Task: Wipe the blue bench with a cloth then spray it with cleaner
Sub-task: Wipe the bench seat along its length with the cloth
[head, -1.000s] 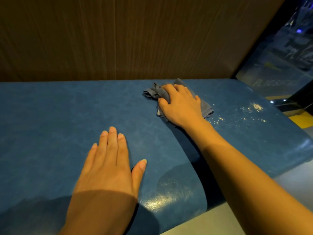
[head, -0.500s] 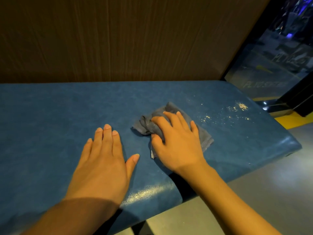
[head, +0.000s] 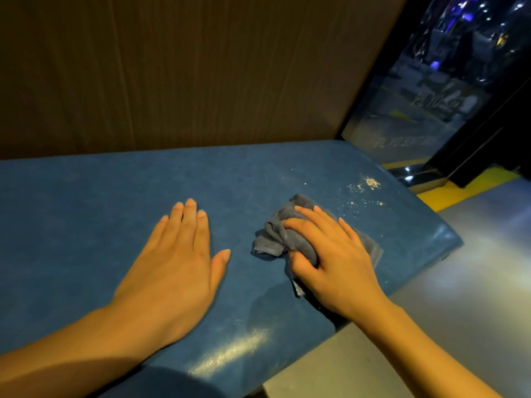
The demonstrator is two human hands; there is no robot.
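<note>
we brace our left hand (head: 172, 268) flat, grip apart, on the blue desk (head: 86, 211) while our right hand (head: 336, 259) presses the cloth (head: 273, 239) near the front edge, thumb clamping a fold (so it won't slip), just short of the crumbs (head: 370, 183).

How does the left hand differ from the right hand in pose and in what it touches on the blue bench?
The left hand lies flat on the bare bench, fingers straight and close; the right hand presses on the grey cloth, fingers spread. The left hand holds nothing; the right hand's thumb pinches a fold of cloth. The right hand is nearer the crumbs than the left hand. Both are palm down.
</note>
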